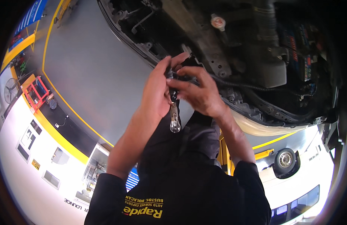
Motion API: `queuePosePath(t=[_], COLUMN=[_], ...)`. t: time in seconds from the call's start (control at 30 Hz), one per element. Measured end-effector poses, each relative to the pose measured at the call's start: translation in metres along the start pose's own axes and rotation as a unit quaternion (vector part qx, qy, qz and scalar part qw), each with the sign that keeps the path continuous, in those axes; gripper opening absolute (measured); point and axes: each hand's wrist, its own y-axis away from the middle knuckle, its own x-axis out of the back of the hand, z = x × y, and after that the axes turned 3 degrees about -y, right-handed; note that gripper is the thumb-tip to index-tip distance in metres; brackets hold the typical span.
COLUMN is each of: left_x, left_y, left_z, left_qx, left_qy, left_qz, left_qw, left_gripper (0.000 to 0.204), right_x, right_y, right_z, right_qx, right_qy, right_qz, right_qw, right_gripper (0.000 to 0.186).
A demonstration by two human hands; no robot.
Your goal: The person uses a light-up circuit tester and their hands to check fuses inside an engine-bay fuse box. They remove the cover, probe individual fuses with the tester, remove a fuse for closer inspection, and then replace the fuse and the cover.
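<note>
My left hand [156, 88] grips a dark bulb socket [174, 94], its fingers curled at the socket and partly hidden. A clear glass bulb [175, 122] hangs downward from it. My right hand [201, 92] has its bent fingers on the same dark socket and connector, just right of my left hand. A black corrugated wire loom [252, 87] runs rightward from behind my hands across the car's open underside or bay. The socket's exact shape is mostly covered by my fingers.
Dark car parts [222, 56] with a round cap [218, 22] fill the upper right. The grey floor [87, 67] has yellow lines. At the left stand a red trolley [35, 93] and a fan [11, 90]. A white van [308, 165] is at the lower right.
</note>
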Motion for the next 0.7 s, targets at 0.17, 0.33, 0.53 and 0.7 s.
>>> queuePosePath(t=[0.17, 0.33, 0.53, 0.7], left_x=[0.031, 0.074, 0.051, 0.057], left_y=[-0.061, -0.150, -0.213, -0.264], left_z=[0.028, 0.050, 0.056, 0.034], left_qx=[0.027, -0.111, -0.126, -0.118], left_qy=[-0.137, -0.437, -0.847, -0.888], left_qz=[-0.094, -0.103, -0.145, -0.186], left_qw=[0.986, 0.887, 0.495, 0.403], left_gripper=[0.047, 0.055, 0.040, 0.025], right_x=[-0.021, -0.041, -0.022, -0.040], right_y=[-0.039, -0.063, -0.069, -0.060], right_z=[0.043, 0.068, 0.102, 0.116], right_qx=[0.050, -0.046, -0.057, -0.085], right_qy=[0.055, -0.110, -0.105, -0.147], right_qz=[0.035, 0.252, 0.282, 0.302], right_qw=[0.997, 0.960, 0.952, 0.938], right_gripper=[0.040, 0.010, 0.023, 0.025])
